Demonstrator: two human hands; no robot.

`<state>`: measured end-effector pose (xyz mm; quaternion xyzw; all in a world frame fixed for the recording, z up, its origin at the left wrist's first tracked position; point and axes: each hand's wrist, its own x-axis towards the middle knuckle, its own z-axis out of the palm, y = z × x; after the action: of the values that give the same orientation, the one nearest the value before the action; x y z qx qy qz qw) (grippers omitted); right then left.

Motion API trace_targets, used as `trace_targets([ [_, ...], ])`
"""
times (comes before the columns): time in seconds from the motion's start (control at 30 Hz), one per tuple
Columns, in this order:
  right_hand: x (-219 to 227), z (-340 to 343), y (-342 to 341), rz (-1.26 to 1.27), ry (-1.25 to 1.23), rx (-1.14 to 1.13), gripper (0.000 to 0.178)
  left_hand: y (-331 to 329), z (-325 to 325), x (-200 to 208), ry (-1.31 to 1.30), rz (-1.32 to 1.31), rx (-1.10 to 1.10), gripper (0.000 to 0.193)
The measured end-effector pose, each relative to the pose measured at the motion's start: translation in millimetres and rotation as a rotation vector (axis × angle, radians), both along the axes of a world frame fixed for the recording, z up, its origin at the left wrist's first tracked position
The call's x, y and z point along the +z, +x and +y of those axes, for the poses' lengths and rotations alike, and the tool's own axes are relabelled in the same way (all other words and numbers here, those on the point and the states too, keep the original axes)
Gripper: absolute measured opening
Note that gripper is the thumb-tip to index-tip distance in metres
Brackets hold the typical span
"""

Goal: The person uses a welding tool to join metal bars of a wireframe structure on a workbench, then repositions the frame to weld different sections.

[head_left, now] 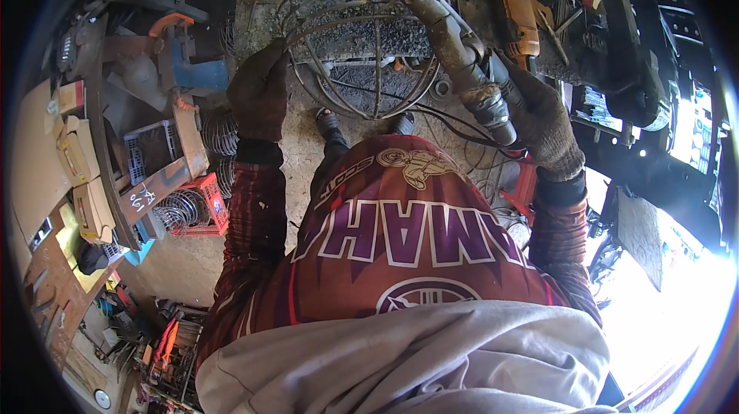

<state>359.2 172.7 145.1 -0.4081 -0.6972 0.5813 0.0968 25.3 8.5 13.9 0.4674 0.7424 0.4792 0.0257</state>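
Observation:
In front of me, partly over the bench's near edge, is a round cage of bent metal rods (378, 68), with curved bars and hoops. My gloved left hand (260, 91) is closed at the cage's left side, its fingertips on a rod. In my gloved right hand (545, 118) is a worn, hammer-like metal tool (454, 45) with a long cylindrical head. The head slants across the cage's right side, its far end above the hoops. Whether it touches the rods I cannot tell. Part of its handle is hidden by my fingers.
A dark, grit-covered workbench (262, 10) lies ahead, with an orange power tool (517, 14) at its right. Cables (462, 125) run below it. To the left stand a rusty metal rack (158, 187), wire coils (219, 137) and a red crate (209, 202). Dark machinery (631, 68) stands at right.

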Motion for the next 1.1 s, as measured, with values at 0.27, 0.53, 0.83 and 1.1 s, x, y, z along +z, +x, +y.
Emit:
trace_targets([
  [0.27, -1.3, 2.0, 3.1, -0.041, -0.008, -0.007, 0.063, 0.4, -0.6, 1.7, -0.009, 0.018, -0.001, 0.022],
  [0.53, -0.1, 1.2, 1.1, -0.040, 0.040, 0.036, 0.065, -1.4, -0.3, -0.9, 0.017, 0.044, -0.018, 0.023],
  [0.83, 3.5, -1.0, -2.7, -0.068, 0.058, 0.043, 0.062, 1.1, -0.4, 2.5, -0.026, 0.014, 0.007, 0.024],
  [1.1, 3.2, -3.3, -0.4, -0.084, 0.123, 0.045, 0.062, 1.3, 0.6, 3.1, -0.042, 0.025, 0.007, 0.023],
])
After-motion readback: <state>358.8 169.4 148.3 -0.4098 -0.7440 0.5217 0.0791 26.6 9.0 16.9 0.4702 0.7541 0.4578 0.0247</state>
